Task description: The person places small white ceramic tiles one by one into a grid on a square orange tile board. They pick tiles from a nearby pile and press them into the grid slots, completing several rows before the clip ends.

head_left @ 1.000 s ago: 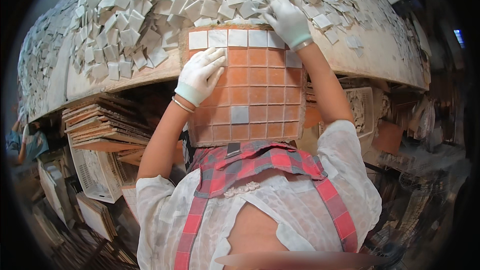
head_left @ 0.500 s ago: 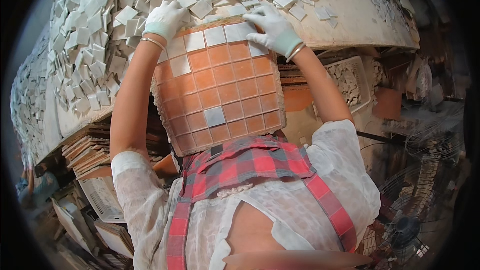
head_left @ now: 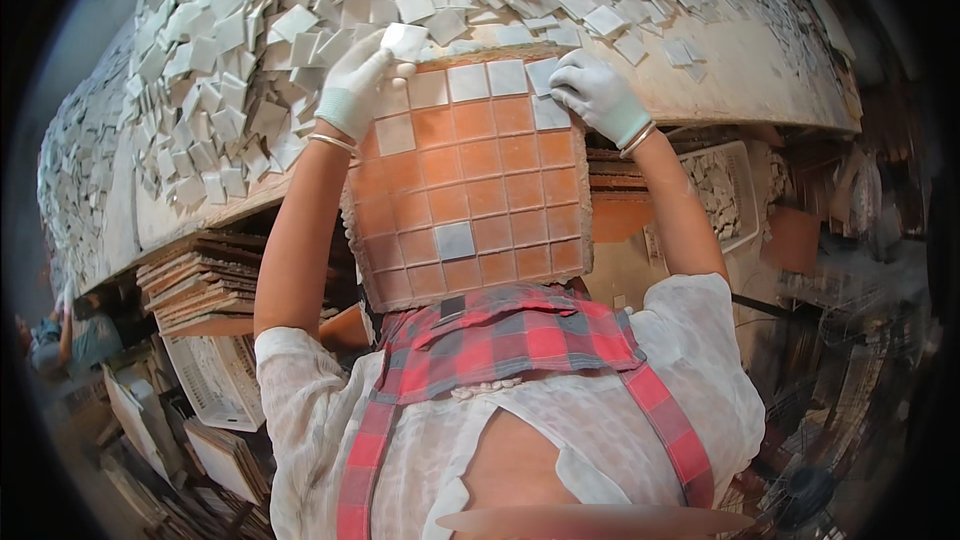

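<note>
An orange-brown grid board (head_left: 470, 160) with square cells leans against my red-checked apron, its far edge at the table. White square tiles sit in several cells of its far row, with a few others lower, one of them a lone tile (head_left: 455, 240) near the bottom. My left hand (head_left: 358, 90), gloved in white, pinches a loose white tile (head_left: 404, 42) just above the board's far left corner. At the far right corner my right hand (head_left: 600, 98), also gloved, has curled fingers on a slightly turned white tile (head_left: 542, 76); its fingertips are partly hidden.
Loose white tiles (head_left: 200, 50) are heaped over the pale curved table (head_left: 690, 90). Stacked boards (head_left: 200, 285) stand under its left edge, near a white plastic crate (head_left: 215, 380). At right are another crate (head_left: 742, 195) of pieces and a wire fan (head_left: 810, 490).
My left hand has drawn back from the pile with a white tile. My right hand's fingers have curled in at the far right corner. The whole view has shifted slightly.
</note>
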